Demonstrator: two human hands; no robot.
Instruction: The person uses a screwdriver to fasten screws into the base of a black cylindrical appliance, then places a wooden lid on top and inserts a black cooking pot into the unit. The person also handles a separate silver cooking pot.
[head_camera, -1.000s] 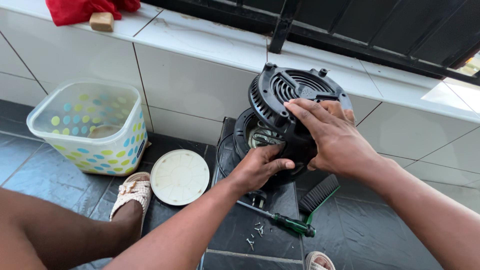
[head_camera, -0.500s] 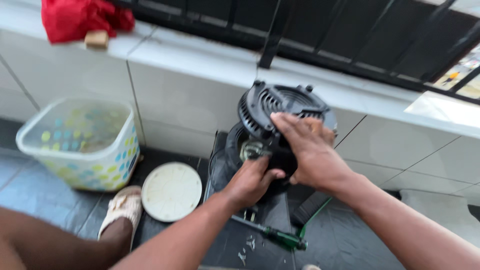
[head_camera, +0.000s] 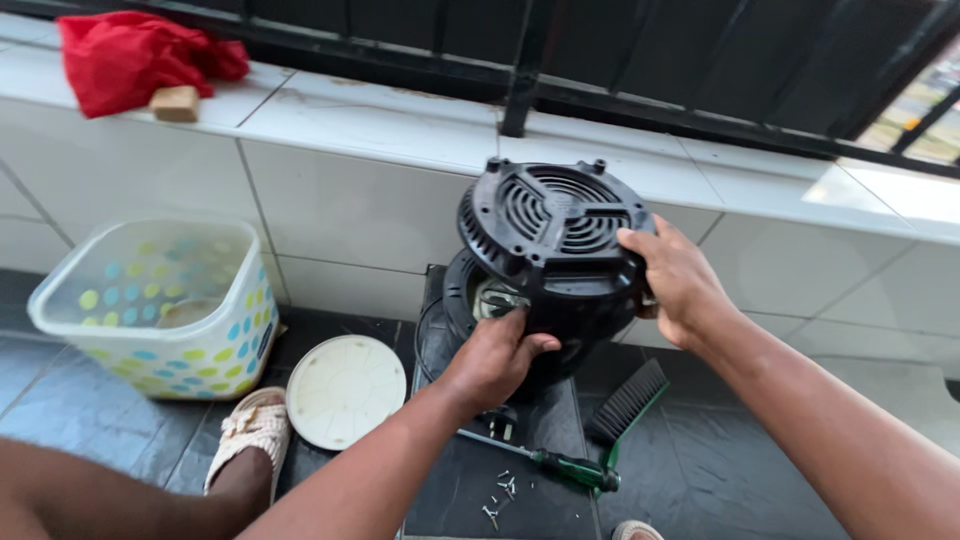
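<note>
Gripping ribbed round black plastic motor housing (head_camera: 545, 260) | left hand (head_camera: 490, 360) underneath | right hand (head_camera: 680, 285) on rim

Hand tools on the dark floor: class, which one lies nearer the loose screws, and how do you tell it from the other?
The green-handled screwdriver, thin metal shaft, lying just above the screws. The black brush lies farther right.

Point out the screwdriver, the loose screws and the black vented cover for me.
screwdriver (head_camera: 572, 468): head view, on its green handle, lying on the dark floor.
loose screws (head_camera: 503, 489): head view, on the small cluster beside the screwdriver shaft.
black vented cover (head_camera: 553, 214): head view, on the centre of its grille.
</note>
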